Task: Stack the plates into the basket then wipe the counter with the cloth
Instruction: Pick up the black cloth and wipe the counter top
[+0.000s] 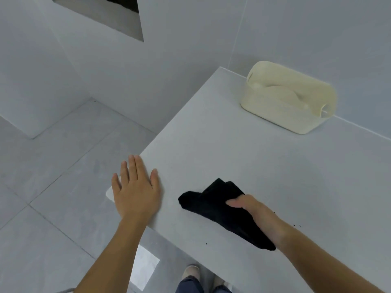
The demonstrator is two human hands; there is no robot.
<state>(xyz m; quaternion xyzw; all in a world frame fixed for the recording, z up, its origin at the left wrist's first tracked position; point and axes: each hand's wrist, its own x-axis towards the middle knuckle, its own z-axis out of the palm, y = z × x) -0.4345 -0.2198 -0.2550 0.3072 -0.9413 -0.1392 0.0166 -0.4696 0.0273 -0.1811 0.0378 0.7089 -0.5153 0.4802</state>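
A black cloth (220, 205) lies bunched on the grey counter (264, 170) near its front edge. My right hand (257, 216) is closed on the cloth's right part and presses it to the surface. My left hand (135, 191) rests flat and spread on the counter's near left corner, holding nothing. At the back right, against the wall, stands a cream basket (270, 112) with cream plates (281, 92) lying inside it.
The counter's left edge drops to a grey tiled floor (63, 166). A few dark crumbs (297, 225) lie on the counter by my right wrist. White tiled walls close the back. My feet show below the counter edge.
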